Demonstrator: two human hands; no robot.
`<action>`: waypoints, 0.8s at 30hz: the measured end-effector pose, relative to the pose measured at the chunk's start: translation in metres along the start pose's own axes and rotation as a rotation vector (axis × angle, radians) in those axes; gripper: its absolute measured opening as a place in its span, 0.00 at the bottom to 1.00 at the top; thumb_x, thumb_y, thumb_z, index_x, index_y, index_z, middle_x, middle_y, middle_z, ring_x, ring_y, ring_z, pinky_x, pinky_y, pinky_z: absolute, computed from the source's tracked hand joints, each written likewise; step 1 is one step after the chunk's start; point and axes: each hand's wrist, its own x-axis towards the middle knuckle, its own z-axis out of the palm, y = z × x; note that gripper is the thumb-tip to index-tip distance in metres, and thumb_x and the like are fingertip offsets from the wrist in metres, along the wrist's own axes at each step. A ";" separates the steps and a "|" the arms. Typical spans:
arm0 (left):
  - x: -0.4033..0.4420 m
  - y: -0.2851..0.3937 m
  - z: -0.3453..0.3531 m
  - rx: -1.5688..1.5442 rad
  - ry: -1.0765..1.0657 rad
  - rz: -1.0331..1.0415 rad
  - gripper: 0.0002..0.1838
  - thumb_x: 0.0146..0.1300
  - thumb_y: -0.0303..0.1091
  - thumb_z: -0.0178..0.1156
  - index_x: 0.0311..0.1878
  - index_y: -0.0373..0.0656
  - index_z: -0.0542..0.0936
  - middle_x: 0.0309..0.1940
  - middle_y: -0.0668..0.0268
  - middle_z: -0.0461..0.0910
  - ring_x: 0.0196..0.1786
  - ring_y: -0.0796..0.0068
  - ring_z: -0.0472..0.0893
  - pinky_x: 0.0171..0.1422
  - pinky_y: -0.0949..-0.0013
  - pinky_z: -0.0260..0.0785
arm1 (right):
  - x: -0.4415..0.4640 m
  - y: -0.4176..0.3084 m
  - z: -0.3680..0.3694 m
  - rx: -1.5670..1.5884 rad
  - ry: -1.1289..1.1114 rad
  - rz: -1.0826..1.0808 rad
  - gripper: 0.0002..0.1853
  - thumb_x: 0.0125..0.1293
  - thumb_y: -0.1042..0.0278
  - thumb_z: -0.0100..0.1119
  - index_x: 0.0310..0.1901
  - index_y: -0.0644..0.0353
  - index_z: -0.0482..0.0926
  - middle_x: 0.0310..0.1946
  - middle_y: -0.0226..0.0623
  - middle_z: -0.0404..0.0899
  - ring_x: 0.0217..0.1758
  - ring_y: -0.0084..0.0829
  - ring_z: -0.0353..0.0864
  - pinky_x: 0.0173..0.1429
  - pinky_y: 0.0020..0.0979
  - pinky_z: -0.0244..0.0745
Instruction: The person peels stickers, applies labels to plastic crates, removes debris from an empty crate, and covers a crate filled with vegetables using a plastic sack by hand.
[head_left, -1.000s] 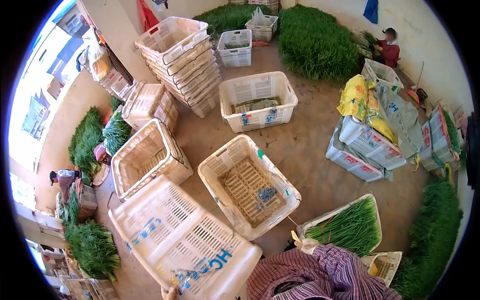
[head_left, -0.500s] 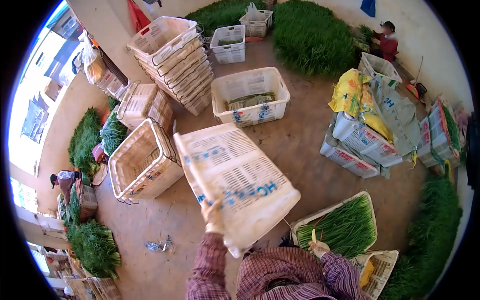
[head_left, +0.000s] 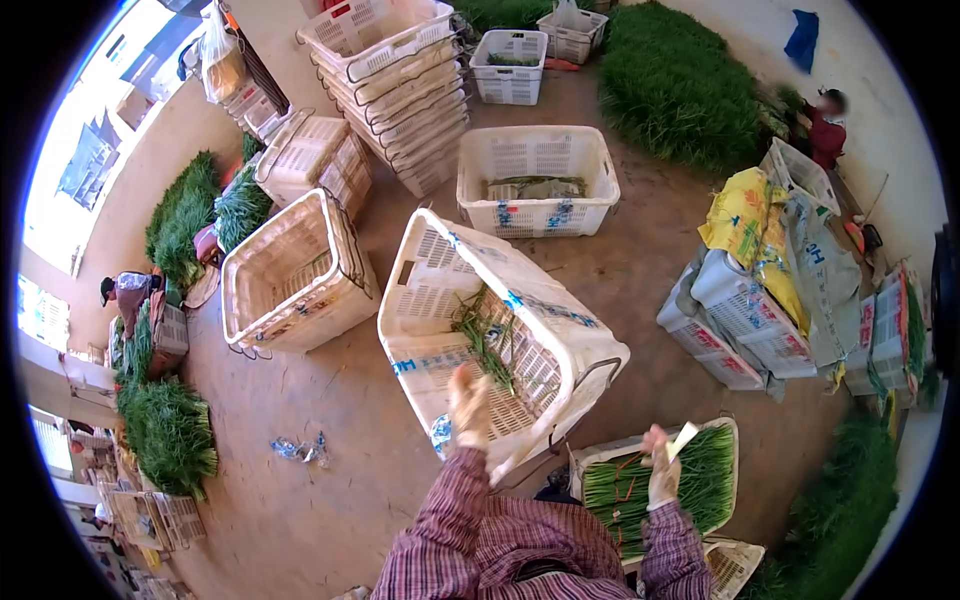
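Observation:
In the head view, a white slatted crate (head_left: 592, 375) stands tilted on the floor before me, its inside facing me with loose green stalks (head_left: 490, 345) in it. My left hand (head_left: 468, 408) is over the crate's near side, its fingers apart and nothing visible in them. My right hand (head_left: 660, 472) is closed on a small pale strip (head_left: 682, 441) whose kind I cannot make out. Below that hand is a second crate (head_left: 577, 470) packed with long green stalks (head_left: 625, 495), with reddish bands across them.
A tall stack of crates (head_left: 390, 95), an upright crate (head_left: 540, 215) and another crate (head_left: 300, 330) stand beyond. Covered crates (head_left: 740, 315) are at right. Green heaps (head_left: 680, 85) line the walls. One person (head_left: 828, 135) is far right, another (head_left: 130, 295) far left.
The crate has turned from showing its outer side to showing its inside with green stalks. My left hand has let go of its edge. My right hand has risen with the pale strip.

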 end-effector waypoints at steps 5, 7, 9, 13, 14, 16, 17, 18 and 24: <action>-0.028 -0.031 -0.165 0.276 0.459 -0.306 0.45 0.57 0.39 0.72 0.71 0.33 0.58 0.55 0.55 0.73 0.51 0.65 0.77 0.58 0.65 0.72 | 0.026 -0.110 0.100 -0.233 -0.184 -0.430 0.29 0.73 0.48 0.53 0.64 0.65 0.73 0.61 0.43 0.76 0.64 0.30 0.73 0.66 0.31 0.67; -0.033 -0.078 -0.199 0.369 0.476 -0.651 0.41 0.57 0.45 0.72 0.67 0.33 0.66 0.52 0.56 0.77 0.49 0.64 0.79 0.53 0.63 0.74 | 0.042 -0.148 0.146 -0.606 -0.222 -0.673 0.24 0.74 0.54 0.53 0.58 0.68 0.77 0.58 0.48 0.78 0.62 0.38 0.76 0.65 0.36 0.68; -0.025 -0.114 -0.220 0.181 0.298 -0.766 0.36 0.58 0.45 0.71 0.64 0.34 0.70 0.50 0.57 0.79 0.47 0.63 0.80 0.52 0.63 0.74 | 0.063 -0.154 0.182 -0.928 -0.178 -0.894 0.20 0.73 0.58 0.53 0.55 0.65 0.79 0.52 0.49 0.80 0.54 0.46 0.80 0.59 0.38 0.73; -0.013 -0.108 -0.196 0.069 0.277 -0.689 0.16 0.60 0.31 0.65 0.50 0.40 0.78 0.39 0.68 0.81 0.37 0.73 0.79 0.45 0.69 0.73 | 0.090 -0.129 0.241 -1.342 -0.046 -0.806 0.20 0.73 0.54 0.48 0.52 0.61 0.78 0.43 0.48 0.81 0.46 0.53 0.80 0.49 0.44 0.75; -0.012 -0.108 -0.195 0.114 0.327 -0.648 0.13 0.59 0.27 0.64 0.48 0.40 0.78 0.37 0.70 0.80 0.37 0.75 0.78 0.46 0.70 0.72 | 0.094 -0.131 0.248 -1.352 -0.050 -0.804 0.20 0.73 0.54 0.48 0.52 0.61 0.78 0.43 0.48 0.81 0.46 0.53 0.80 0.49 0.44 0.75; -0.007 -0.090 -0.211 -0.042 0.328 -0.374 0.13 0.58 0.23 0.63 0.46 0.40 0.77 0.35 0.72 0.78 0.37 0.78 0.75 0.48 0.73 0.70 | 0.100 -0.137 0.252 -1.125 0.031 -0.657 0.17 0.73 0.54 0.48 0.50 0.58 0.78 0.41 0.48 0.80 0.42 0.53 0.80 0.46 0.45 0.75; -0.002 -0.055 -0.222 0.040 0.311 -0.363 0.13 0.57 0.22 0.64 0.45 0.39 0.77 0.36 0.72 0.78 0.38 0.80 0.73 0.48 0.75 0.68 | 0.106 -0.131 0.248 -1.122 0.021 -0.647 0.18 0.73 0.52 0.49 0.50 0.58 0.78 0.40 0.50 0.80 0.43 0.53 0.80 0.47 0.45 0.74; 0.005 -0.018 -0.224 0.018 0.289 -0.316 0.12 0.57 0.23 0.65 0.44 0.39 0.76 0.36 0.72 0.77 0.37 0.80 0.73 0.48 0.76 0.67 | 0.112 -0.121 0.244 -1.119 0.033 -0.647 0.18 0.73 0.52 0.49 0.50 0.58 0.78 0.40 0.50 0.80 0.43 0.53 0.80 0.47 0.45 0.74; 0.072 -0.043 -0.284 0.306 0.245 -0.250 0.16 0.54 0.28 0.70 0.44 0.39 0.75 0.35 0.69 0.78 0.35 0.79 0.74 0.43 0.72 0.71 | 0.128 0.037 0.213 -0.841 0.228 -0.129 0.31 0.70 0.39 0.53 0.55 0.64 0.78 0.45 0.51 0.82 0.50 0.46 0.81 0.57 0.38 0.71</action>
